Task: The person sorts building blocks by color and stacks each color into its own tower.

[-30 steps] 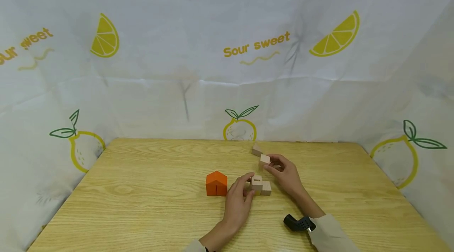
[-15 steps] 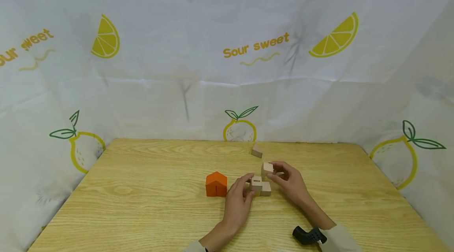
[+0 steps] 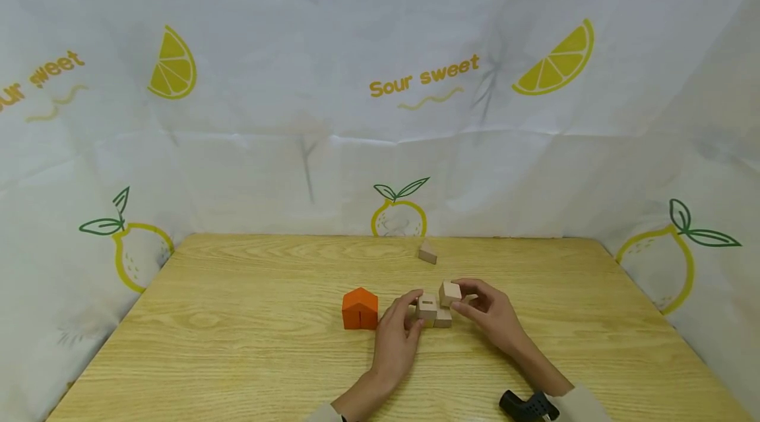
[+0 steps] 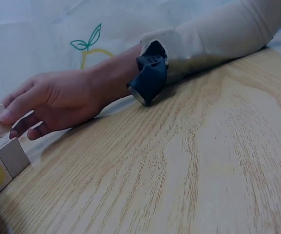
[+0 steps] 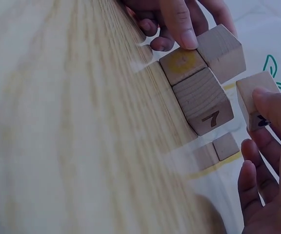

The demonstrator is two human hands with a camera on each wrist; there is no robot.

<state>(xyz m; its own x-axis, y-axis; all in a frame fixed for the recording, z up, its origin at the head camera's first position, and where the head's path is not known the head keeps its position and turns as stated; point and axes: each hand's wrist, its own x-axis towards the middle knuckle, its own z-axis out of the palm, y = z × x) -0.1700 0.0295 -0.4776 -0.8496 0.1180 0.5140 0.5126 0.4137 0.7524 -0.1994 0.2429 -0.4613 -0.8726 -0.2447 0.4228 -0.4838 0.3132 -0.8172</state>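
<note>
My right hand (image 3: 497, 318) pinches a small wooden cube (image 3: 450, 294) between thumb and fingers, just above a lower block (image 3: 443, 320) on the table. In the right wrist view, a dark printed mark shows on the held cube (image 5: 255, 97), and the lower block (image 5: 204, 102) bears a "7". Beside that sits a block with a yellow mark (image 5: 182, 63), with another wooden block (image 5: 222, 52) on top of it. From the left, my left hand (image 3: 394, 336) grips this short stack, its thumb at the front where the two blocks meet.
Left of my left hand stands an orange house-shaped pair of blocks (image 3: 359, 310). A triangular wooden block (image 3: 427, 253) lies near the table's far edge. Behind the wooden table (image 3: 237, 356) hangs a white lemon-print cloth (image 3: 267, 171). A black wrist device (image 3: 528, 405) is on my right forearm.
My right hand has brought the cube nearer and slightly right, away from the triangular block, to just above the lower right block. My left hand has kept its place at the stack.
</note>
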